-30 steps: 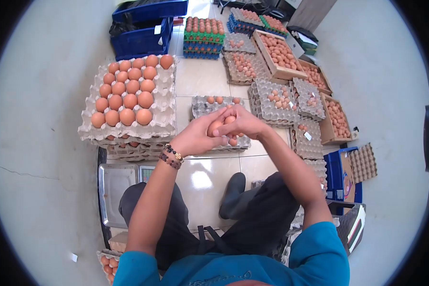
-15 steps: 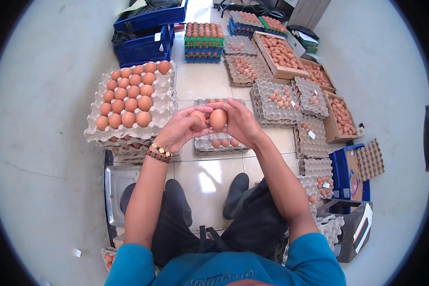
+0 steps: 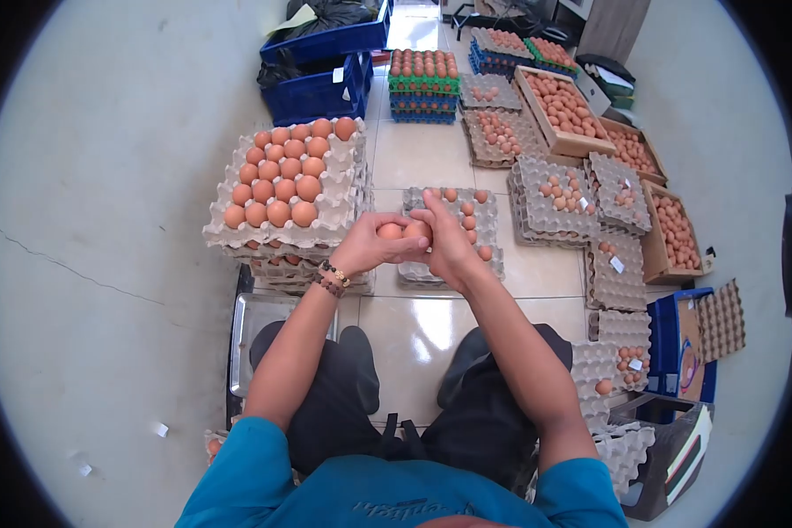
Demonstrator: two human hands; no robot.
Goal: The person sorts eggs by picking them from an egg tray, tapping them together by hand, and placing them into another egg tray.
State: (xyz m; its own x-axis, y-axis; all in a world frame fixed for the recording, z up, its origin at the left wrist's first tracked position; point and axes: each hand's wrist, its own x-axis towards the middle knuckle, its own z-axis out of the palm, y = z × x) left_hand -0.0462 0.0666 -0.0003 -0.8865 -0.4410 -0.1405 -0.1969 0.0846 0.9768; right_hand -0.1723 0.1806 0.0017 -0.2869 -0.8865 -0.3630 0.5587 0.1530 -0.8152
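My left hand (image 3: 374, 244) is curled around a brown egg (image 3: 388, 231), with its thumb along the near side. A second brown egg (image 3: 418, 231) sits right beside it, between the left fingers and my right hand (image 3: 450, 245). The right hand is cupped against this second egg, its fingers pointing up and away; its thumb is mostly hidden. Both hands are above a grey pulp egg tray (image 3: 495, 211), which bears several eggs, mainly along its far and right sides. The hands hide the middle of that tray.
At left stands a tall stack of pulp trays (image 3: 352, 189) with large brown eggs on top. Behind are blue crates (image 3: 317, 92) and a stack of plastic trays (image 3: 424, 99). On the right are wooden boxes of eggs (image 3: 561, 141) and more pulp trays (image 3: 546, 220). A metal pan (image 3: 242, 343) is near my left knee.
The view has shifted, so the surroundings sit further right. My hands have drawn closer together, and the two eggs are now side by side. More eggs show on the tray beneath.
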